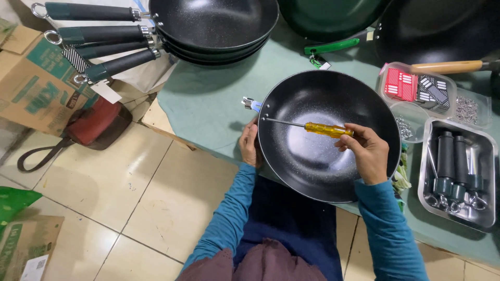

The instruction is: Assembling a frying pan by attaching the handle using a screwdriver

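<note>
Wok point(323, 156) sits mid-frame, overhanging the green table edge point(208, 104); we judge it stiff, weighty, slick-coated; our left hand point(250, 145) clamps its rim, our right hand point(367, 151) pinches the yellow screwdriver point(328, 129), tip at the wall screws.

the right hand point(367, 151) holds a yellow-handled screwdriver point(307, 126) across the inside of a black wok point(328, 171), its tip at the wall by the rim, while the left hand point(250, 144) grips the wok's outer edge, a steel tray point(489, 218) of dark handles point(453, 166) just beside it.
</note>
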